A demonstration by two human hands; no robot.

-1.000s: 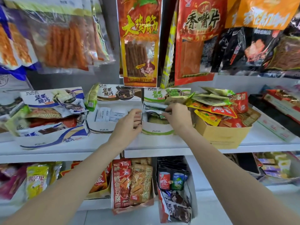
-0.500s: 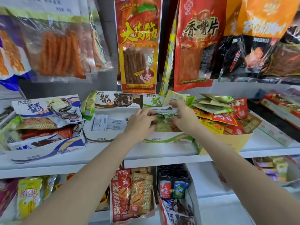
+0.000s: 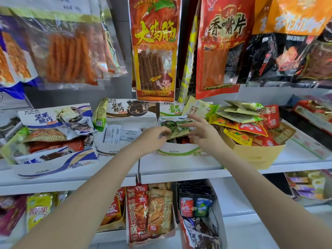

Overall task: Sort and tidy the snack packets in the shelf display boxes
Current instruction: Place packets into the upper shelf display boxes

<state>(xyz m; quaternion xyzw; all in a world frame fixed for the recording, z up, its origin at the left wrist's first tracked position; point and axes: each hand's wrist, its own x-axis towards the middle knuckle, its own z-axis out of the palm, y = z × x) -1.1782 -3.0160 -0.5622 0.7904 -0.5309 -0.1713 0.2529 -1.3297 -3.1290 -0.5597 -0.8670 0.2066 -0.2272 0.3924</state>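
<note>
Starting left of the green-trimmed box [image 3: 177, 151], which serves as the landmark on the upper shelf [image 3: 179, 166], a blue-trimmed box [image 3: 53, 164] is seen heaped with mixed packets lying at odd angles, so sorting there is judged unfinished. Just left of the landmark, a brown-trimmed box [image 3: 115, 150] holds only a few white packets laid flat. Over the landmark's front left corner the left hand [image 3: 152, 139] is held with fingers curled, pinching the left edge of a green packet [image 3: 175, 127], apparently so that it can be squared up. The packet is kept level above the landmark's opening, resting on or just over the others inside; which cannot be told. At its right edge the right hand [image 3: 202, 133] is placed with fingers spread and only loosely bent, steadying rather than gripping. Right of the landmark, a yellow box [image 3: 258, 155] is piled high with red, yellow and green packets [image 3: 251, 127], some of which probably belong elsewhere.
</note>
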